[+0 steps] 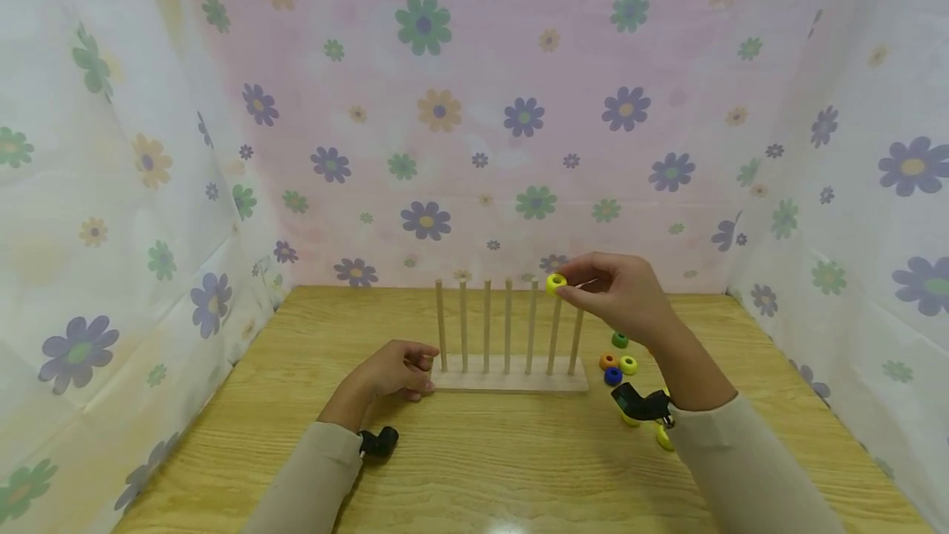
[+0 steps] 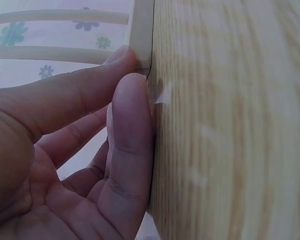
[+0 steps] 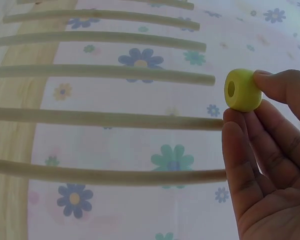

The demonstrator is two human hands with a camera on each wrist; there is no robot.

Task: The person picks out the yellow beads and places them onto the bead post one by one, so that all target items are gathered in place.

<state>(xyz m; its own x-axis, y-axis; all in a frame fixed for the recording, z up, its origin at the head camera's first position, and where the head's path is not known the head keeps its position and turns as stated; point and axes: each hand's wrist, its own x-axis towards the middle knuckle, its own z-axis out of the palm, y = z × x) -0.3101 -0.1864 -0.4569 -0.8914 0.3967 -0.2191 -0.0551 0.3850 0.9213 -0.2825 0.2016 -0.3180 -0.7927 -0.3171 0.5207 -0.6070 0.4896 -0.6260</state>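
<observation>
Between the thumb and fingers of my right hand is a yellow bead, its round hole showing. It is up at the height of the peg tops, near the right end of a wooden peg rack. Several thin upright pegs rise from the rack's flat base, and no beads show on them. At the base's left end, my left hand grips the corner with thumb and finger, the other fingers curled; in the left wrist view those fingertips lie right against the wood.
Loose beads lie on the table right of the rack: a green one, an orange one, a blue one and several yellow ones, some partly behind the right wrist. Flowered cloth encloses the wood-grain table at back and sides.
</observation>
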